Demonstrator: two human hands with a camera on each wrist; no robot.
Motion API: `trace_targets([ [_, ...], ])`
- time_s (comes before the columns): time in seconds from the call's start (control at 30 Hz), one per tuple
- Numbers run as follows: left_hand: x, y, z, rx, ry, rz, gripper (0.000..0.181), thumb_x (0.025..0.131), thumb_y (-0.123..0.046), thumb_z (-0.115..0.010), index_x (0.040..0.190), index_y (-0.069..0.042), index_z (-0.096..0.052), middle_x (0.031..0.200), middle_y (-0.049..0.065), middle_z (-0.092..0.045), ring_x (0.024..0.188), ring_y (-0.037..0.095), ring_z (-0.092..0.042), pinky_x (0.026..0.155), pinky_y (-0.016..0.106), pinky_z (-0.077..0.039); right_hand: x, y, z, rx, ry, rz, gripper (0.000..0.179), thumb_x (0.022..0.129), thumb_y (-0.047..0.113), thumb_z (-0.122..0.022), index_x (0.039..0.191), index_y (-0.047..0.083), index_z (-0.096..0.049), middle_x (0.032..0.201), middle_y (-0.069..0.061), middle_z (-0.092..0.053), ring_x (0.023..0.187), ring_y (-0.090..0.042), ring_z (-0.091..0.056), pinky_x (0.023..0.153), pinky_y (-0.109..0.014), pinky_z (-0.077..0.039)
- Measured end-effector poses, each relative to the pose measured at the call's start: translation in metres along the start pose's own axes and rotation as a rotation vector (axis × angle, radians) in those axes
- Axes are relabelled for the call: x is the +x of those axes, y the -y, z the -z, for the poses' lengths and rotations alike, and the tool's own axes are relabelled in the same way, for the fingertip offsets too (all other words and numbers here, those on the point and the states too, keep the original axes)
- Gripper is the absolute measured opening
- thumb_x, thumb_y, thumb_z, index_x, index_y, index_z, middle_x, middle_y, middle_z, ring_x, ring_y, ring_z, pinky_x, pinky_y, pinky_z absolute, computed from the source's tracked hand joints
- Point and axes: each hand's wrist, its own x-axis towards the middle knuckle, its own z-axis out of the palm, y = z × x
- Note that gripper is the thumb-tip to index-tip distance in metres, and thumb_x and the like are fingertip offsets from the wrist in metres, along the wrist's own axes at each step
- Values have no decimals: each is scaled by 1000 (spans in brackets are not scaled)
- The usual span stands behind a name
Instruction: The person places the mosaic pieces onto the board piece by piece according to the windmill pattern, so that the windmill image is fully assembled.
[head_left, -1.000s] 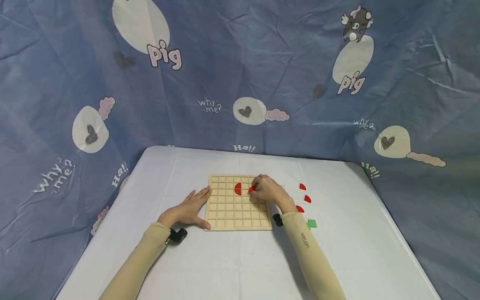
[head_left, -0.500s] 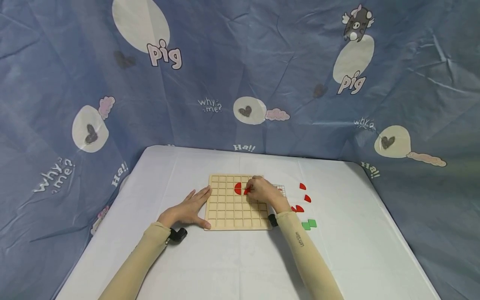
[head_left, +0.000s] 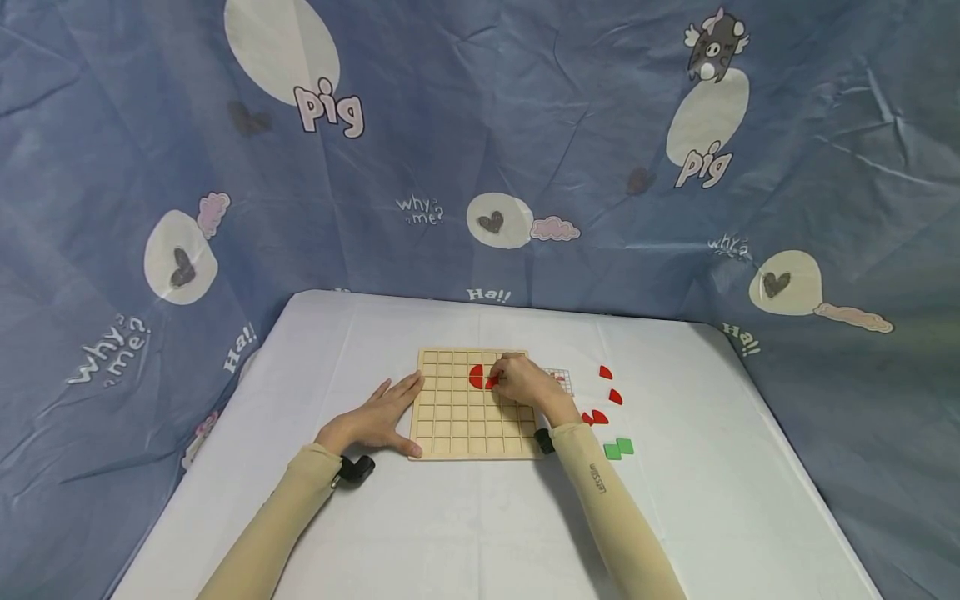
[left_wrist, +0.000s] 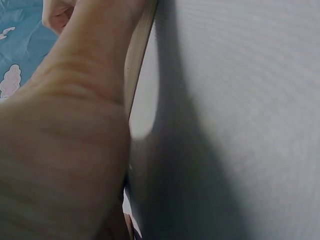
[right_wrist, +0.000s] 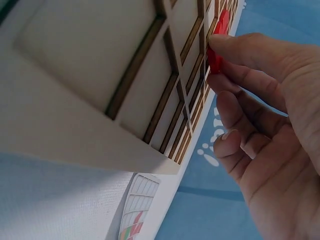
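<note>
- Thumb and forefinger of the right hand [head_left: 521, 379] pinch a red piece [right_wrist: 215, 62]; the other fingers curl loosely toward the palm.
- Piece lies between those two fingertips, at the board's surface, just right of two placed red pieces [head_left: 476, 371]. Cannot tell whether it sits fully in a cell.
- Held piece: bright red, thin, flat; outline mostly covered by the fingers.
- Placed pair: rounded quarter shapes, one above the other, together a half-disc bulging left.
- Board [head_left: 477, 427]: pale wood, square, raised strips making a grid of shallow cells; strips show darker brown sides up close.
- Left hand [head_left: 375, 423]: fingers spread, fingertips at the board's left edge, thumb at its near left corner.
- Right of board: printed grid card [head_left: 558, 379], partly behind the right wrist; beyond it, loose red quarter pieces [head_left: 616, 397] and two flat green squares [head_left: 625, 446] side by side.
- Table [head_left: 480, 525]: smooth white cover.
- Behind: creased blue cloth [head_left: 450, 117] printed with pigs and lettering.
</note>
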Motion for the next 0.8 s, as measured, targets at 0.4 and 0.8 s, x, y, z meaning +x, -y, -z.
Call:
trace_targets([
  [0.4,1,1,1,9,14,21,134,62,-69,-75,154,-2,-5,163,13,1,151,30,-2,122,51,4,1,-5,-1,27,10,0,13,88,10,-67,98,16,-74,102,1,-66,96,-14,-63,84,-29,-55],
  [0.8,2,3,0,2,15,20,134,62,-68,-75,154,-1,-5,163,14,1,151,32,-2,122,52,4,-1,-5,-2,36,11,3,14,90,14,-68,101,15,-75,106,-1,-66,99,-15,-63,86,-28,-55],
])
